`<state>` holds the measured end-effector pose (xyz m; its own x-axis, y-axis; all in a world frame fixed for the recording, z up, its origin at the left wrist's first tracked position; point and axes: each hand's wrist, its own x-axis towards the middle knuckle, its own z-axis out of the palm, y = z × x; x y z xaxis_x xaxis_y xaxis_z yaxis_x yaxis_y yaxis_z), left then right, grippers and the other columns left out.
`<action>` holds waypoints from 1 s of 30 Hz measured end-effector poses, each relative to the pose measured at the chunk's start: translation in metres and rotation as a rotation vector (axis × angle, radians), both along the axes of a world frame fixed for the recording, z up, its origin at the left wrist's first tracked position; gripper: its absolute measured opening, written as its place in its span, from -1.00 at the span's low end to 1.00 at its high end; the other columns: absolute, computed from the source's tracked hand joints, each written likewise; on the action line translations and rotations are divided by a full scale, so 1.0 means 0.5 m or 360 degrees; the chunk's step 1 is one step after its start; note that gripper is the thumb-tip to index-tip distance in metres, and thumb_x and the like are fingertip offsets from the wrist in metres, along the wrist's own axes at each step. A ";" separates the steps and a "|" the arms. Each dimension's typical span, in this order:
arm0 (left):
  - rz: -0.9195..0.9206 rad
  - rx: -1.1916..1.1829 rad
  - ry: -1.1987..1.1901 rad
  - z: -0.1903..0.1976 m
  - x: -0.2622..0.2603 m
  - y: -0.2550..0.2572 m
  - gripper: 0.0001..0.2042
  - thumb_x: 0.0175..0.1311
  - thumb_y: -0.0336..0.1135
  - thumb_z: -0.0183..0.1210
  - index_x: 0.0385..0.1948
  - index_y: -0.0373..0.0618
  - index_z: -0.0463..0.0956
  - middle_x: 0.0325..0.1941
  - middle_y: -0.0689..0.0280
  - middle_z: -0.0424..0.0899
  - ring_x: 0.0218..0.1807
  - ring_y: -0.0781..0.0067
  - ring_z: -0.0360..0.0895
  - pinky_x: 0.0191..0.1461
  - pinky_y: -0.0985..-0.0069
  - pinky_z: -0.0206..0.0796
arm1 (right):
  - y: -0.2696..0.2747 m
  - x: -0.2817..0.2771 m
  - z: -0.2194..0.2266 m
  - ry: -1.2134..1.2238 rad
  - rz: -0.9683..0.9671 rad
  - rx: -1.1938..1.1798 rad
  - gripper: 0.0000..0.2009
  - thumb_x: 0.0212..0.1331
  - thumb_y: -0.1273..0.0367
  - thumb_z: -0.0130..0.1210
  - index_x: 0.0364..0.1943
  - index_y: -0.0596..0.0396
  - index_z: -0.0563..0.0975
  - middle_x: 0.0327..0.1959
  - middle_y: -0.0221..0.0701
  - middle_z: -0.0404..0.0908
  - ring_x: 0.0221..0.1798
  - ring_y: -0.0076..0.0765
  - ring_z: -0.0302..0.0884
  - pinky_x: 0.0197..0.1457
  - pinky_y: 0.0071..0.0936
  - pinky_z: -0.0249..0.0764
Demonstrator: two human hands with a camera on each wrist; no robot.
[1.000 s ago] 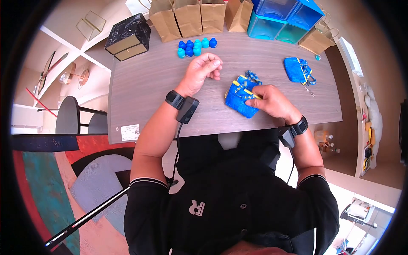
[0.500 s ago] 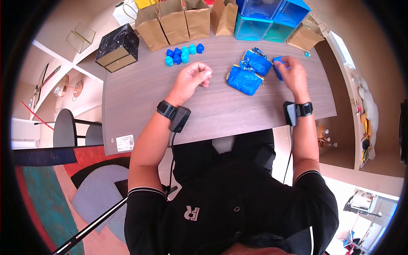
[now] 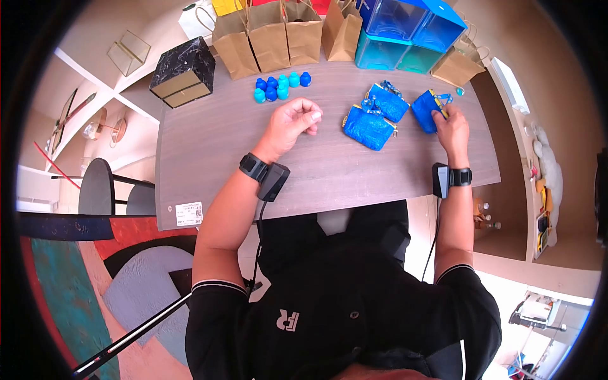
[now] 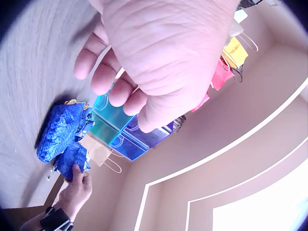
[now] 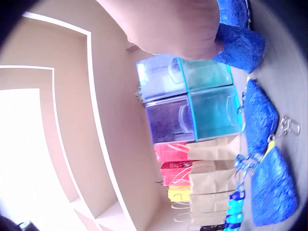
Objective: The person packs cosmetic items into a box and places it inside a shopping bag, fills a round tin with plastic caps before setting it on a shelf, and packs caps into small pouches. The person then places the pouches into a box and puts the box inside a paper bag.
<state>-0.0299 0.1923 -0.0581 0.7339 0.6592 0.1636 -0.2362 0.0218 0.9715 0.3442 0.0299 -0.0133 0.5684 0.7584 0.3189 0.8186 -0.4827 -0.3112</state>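
Note:
My right hand [image 3: 454, 132] pinches the edge of a small blue pouch [image 3: 424, 114] with yellow trim, at the right of the table. In the left wrist view, the fingers of that hand grip the same pouch [image 4: 71, 160] from above. Two more blue pouches lie left of it: a nearer one [image 3: 368, 130] with a metal clip and, overlapping just behind, a farther one [image 3: 389, 104]. Patterned straps bunch around their tops. My left hand [image 3: 291, 128] hovers over the middle-left of the table, fingers loosely curled, holding nothing.
Several dark-blue and turquoise bottle-shaped pieces [image 3: 282, 85] stand beyond the left hand. Brown paper bags [image 3: 271, 39] and blue and teal drawer boxes [image 3: 379, 52] line the back edge. A black marbled box [image 3: 183, 71] sits at back left; a small turquoise piece [image 3: 460, 91] at back right.
My right hand has let go of the pouch at the middle, moved right, and taken hold of the right-hand pouch, whose near end now tilts up. The left hand stays curled in nearly the same place.

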 end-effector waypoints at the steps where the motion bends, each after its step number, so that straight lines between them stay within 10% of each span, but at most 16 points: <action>1: 0.0004 -0.0008 -0.0015 0.001 0.000 -0.001 -0.81 0.49 -0.23 0.18 -0.16 -0.16 0.56 -0.21 0.33 0.62 -0.25 0.55 0.59 -0.11 0.53 0.49 | -0.008 -0.019 0.020 -0.0041 0.0070 0.0207 -0.71 0.17 0.18 0.26 -0.30 0.15 0.58 -0.20 -0.07 0.64 -0.10 0.18 0.60 -0.05 0.02 0.48; 6: -0.0031 -0.0043 -0.0157 -0.002 -0.004 0.010 -0.79 0.49 -0.22 0.17 -0.07 -0.16 0.55 -0.08 0.29 0.63 -0.14 0.48 0.62 -0.06 0.43 0.56 | -0.004 -0.164 0.128 -0.0173 0.0637 0.0903 -0.82 0.11 0.47 0.37 -0.39 0.16 0.53 -0.36 -0.23 0.51 -0.28 -0.07 0.53 -0.19 -0.27 0.45; 15: -0.0224 -0.0489 -0.0577 0.012 -0.006 -0.007 -0.64 0.53 -0.22 0.11 0.27 -0.07 0.40 0.19 0.19 0.58 0.12 0.26 0.64 -0.04 0.25 0.68 | 0.070 -0.357 0.083 -0.0130 0.1340 0.0835 -0.82 -0.02 0.45 0.41 -0.38 0.08 0.60 -0.36 -0.32 0.56 -0.26 -0.11 0.55 -0.19 -0.21 0.44; 25: -0.0320 -0.0774 -0.0876 -0.009 -0.033 0.049 -0.73 0.54 -0.24 0.09 0.17 -0.04 0.46 0.09 0.17 0.67 -0.03 0.16 0.72 -0.30 0.22 0.68 | 0.083 -0.399 0.065 0.0301 0.1649 0.1008 -0.65 0.11 0.37 0.36 0.00 0.14 0.67 -0.16 -0.21 0.56 -0.10 -0.17 0.53 -0.03 -0.29 0.48; 30: -0.0225 -0.0834 -0.1199 0.026 -0.104 0.116 -0.57 0.36 0.07 0.25 0.10 0.00 0.54 0.09 0.22 0.71 0.08 0.21 0.69 -0.28 0.36 0.59 | 0.152 -0.380 0.100 0.0427 0.1401 0.0898 -0.75 0.25 0.35 0.24 -0.06 0.16 0.66 -0.13 -0.23 0.59 -0.15 -0.20 0.56 -0.04 -0.30 0.50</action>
<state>-0.0822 0.2505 -0.0453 0.6340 0.6963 0.3363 -0.7627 0.4912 0.4208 0.1541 0.1060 0.0369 -0.0016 0.7176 0.6964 0.6800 0.5114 -0.5254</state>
